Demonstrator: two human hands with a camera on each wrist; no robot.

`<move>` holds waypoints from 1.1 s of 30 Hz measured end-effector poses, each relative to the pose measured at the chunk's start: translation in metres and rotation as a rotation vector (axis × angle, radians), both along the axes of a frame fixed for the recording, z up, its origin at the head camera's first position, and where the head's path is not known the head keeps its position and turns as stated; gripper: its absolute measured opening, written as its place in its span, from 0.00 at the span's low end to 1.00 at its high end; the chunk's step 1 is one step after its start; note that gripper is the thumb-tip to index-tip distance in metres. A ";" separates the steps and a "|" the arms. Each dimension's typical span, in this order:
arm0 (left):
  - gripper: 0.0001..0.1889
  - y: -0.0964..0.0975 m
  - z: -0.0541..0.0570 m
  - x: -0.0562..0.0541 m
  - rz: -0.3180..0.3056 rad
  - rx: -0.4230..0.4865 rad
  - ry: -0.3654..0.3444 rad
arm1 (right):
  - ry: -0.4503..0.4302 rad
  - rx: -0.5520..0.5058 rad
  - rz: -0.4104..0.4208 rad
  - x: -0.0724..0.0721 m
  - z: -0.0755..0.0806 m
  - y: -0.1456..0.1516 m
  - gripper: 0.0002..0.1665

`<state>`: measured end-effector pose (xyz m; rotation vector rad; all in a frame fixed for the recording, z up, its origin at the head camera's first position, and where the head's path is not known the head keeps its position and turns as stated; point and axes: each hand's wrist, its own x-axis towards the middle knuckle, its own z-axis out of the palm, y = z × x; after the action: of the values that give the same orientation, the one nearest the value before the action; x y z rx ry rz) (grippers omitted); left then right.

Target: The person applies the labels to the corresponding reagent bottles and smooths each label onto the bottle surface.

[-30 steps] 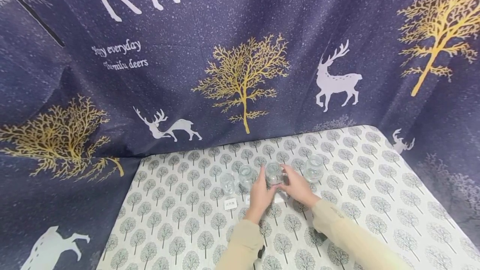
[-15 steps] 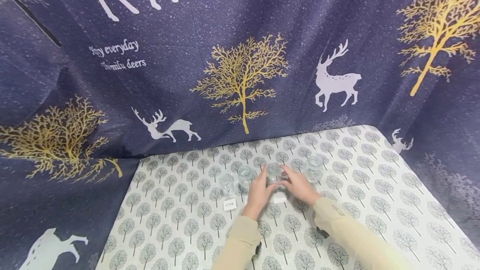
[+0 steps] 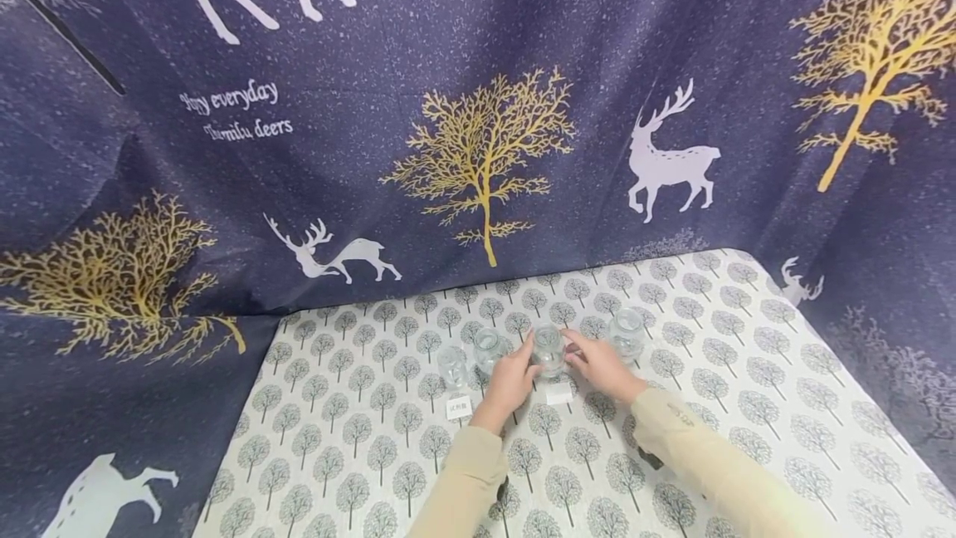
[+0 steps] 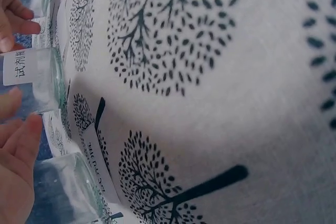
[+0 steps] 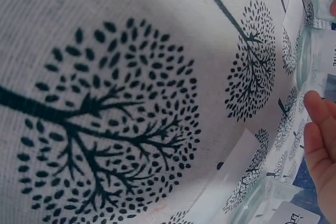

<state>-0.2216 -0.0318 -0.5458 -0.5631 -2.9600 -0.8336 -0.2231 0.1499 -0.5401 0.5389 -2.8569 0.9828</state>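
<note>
Four glass pieces is more than I count singly, so several clear glass jars stand in a row. The third jar from the left [image 3: 548, 355] stands upright between both hands, a white label [image 4: 20, 67] with dark characters on its side. My left hand [image 3: 511, 382] lies at this jar's left side, fingers loosely extended between it and the second jar [image 3: 487, 347]. From the right, my right hand [image 3: 603, 368] reaches toward the same jar, its fingers [image 5: 319, 111] extended beside the glass. Whether the fingertips touch the glass I cannot tell. The rightmost jar [image 3: 626, 332] stands behind the right hand.
A narrower glass jar [image 3: 452, 368] stands at the row's left end, with a printed card [image 3: 459, 407] before it. Another white card [image 3: 558, 393] lies before the third jar. The tree-patterned tablecloth [image 3: 351, 447] ends at a dark deer-print curtain [image 3: 336, 148].
Both hands have drawn apart around the third jar; the thumbs, which met in front of it, are now separated. The left hand has shifted slightly left, and more of the jar shows.
</note>
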 end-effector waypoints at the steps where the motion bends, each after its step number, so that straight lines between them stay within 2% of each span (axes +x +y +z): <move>1: 0.36 0.000 -0.001 0.000 0.002 0.008 -0.013 | -0.019 -0.006 0.003 0.000 0.000 0.000 0.31; 5: 0.39 0.003 -0.005 0.002 0.021 0.056 -0.020 | -0.099 -0.034 0.008 0.002 -0.001 -0.004 0.39; 7: 0.41 0.006 -0.009 0.003 0.046 0.086 -0.015 | -0.104 -0.028 0.005 0.002 -0.002 -0.007 0.43; 11: 0.42 0.010 -0.016 0.003 0.085 0.119 0.014 | -0.071 0.016 -0.004 0.000 -0.006 -0.009 0.45; 16: 0.40 0.012 -0.020 0.002 0.112 0.112 0.022 | -0.021 0.057 -0.001 -0.001 -0.012 -0.010 0.45; 20: 0.39 0.011 -0.021 0.001 0.107 0.118 0.006 | -0.033 0.024 0.008 -0.002 -0.012 -0.009 0.42; 26: 0.36 0.005 -0.021 0.000 0.053 0.192 -0.052 | -0.038 -0.010 0.029 -0.003 -0.010 -0.003 0.37; 29: 0.35 0.002 -0.021 0.000 0.032 0.222 -0.062 | -0.026 -0.020 0.065 -0.003 -0.010 0.001 0.36; 33: 0.34 0.000 -0.020 0.001 0.021 0.268 -0.116 | -0.024 -0.026 0.110 -0.003 -0.008 0.005 0.34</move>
<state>-0.2209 -0.0319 -0.5656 -0.4830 -2.8756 -1.2742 -0.2265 0.1550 -0.5483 0.6933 -2.8584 1.0477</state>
